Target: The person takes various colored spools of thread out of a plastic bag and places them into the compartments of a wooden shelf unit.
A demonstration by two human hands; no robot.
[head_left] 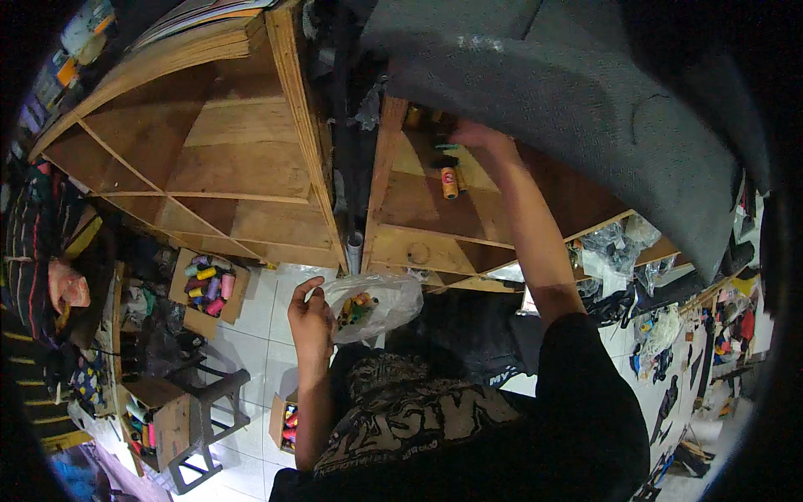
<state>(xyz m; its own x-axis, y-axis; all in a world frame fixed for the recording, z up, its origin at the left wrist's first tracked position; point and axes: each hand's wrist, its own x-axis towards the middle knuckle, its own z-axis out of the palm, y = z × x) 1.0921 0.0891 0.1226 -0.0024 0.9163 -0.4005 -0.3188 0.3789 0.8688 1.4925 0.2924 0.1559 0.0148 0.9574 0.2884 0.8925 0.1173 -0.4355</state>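
Observation:
My left hand [309, 318] grips the edge of a clear plastic bag [397, 305], its fingers curled at the bag's mouth. Several small thread spools [360, 308] in yellow, green and dark colours lie inside the bag. My right arm reaches up into a wooden shelf compartment [401, 188] beneath a grey cloth. In the shadow there, my right hand [478, 135] is beside some dark spools, its fingers too dark and blurred to make out. Just below it, a yellow-orange thread spool [450, 182] sits in the compartment.
A second wooden shelf unit [291, 100] is at the left, with a grey pipe [355, 251] between the two. The grey cloth [569, 92] hangs over the right unit. Cardboard boxes of coloured thread [191, 289] and a dark stool [213, 406] stand on the tiled floor.

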